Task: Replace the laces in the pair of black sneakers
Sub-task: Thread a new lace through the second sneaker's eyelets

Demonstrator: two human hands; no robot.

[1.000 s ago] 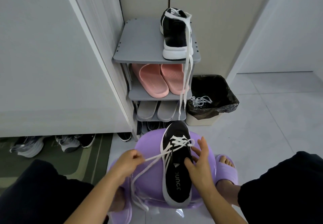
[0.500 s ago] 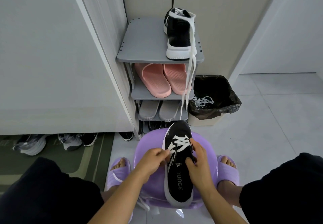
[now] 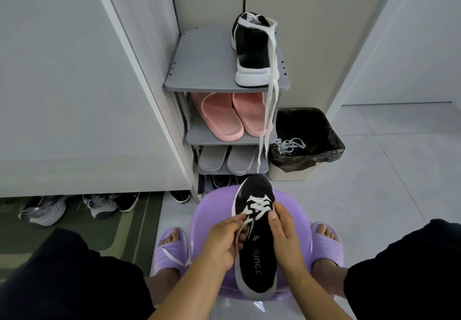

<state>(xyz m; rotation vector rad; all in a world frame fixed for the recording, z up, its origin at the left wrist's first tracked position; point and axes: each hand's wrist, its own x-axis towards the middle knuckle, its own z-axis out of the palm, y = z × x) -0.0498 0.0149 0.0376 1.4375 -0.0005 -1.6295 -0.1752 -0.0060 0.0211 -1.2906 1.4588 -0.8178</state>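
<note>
On a purple stool (image 3: 298,217), the right hand (image 3: 284,231) grips the black sneaker (image 3: 257,267); the left hand (image 3: 223,241) pinches the white lace (image 3: 257,206). Best pull it snug, flat and even.

Grey rack (image 3: 204,65) w/ pink slides (image 3: 219,120), bin (image 3: 291,173), purple stool (image 3: 293,211), green mat (image 3: 119,232)

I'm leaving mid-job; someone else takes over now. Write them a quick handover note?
Hands: left hand pinches the white lace beside the eyelets; right hand grips the sneaker on the purple stool. Toe-end eyelets laced, upper ones not yet. The second sneaker stands on the rack top, spare lace draped over it. Other laces lie in the bin. To do: finish this shoe, then lace the other.
</note>
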